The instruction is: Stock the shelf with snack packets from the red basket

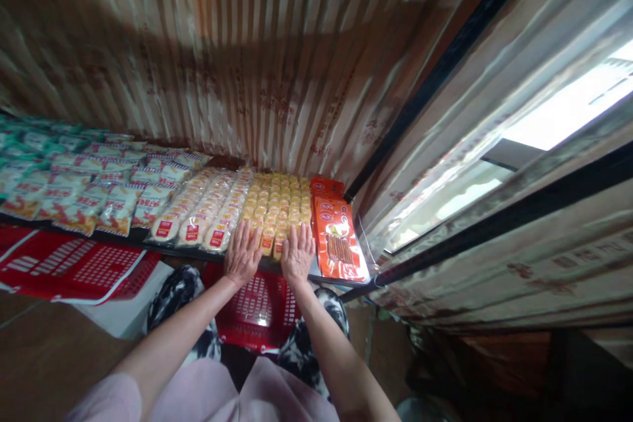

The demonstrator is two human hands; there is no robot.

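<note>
Rows of small yellow packages (277,201) lie side by side on a low shelf. My left hand (243,254) rests on the front left of these rows, fingers stretched out. On their front right lies my right hand (297,254), its fingers spread and pointing away from me. Left of the yellow rows are long clear packs of round white crackers (200,214) with red labels. Orange-red packets (339,231) lie just right of my right hand, at the shelf's right end. Neither hand is closed around anything.
White and orange snack bags (116,204) and green bags (39,138) fill the shelf's left part. A red basket (254,310) stands between my knees, another (74,264) at the left. Striped curtain (247,66) hangs behind; a dark metal post (425,86) rises at the right.
</note>
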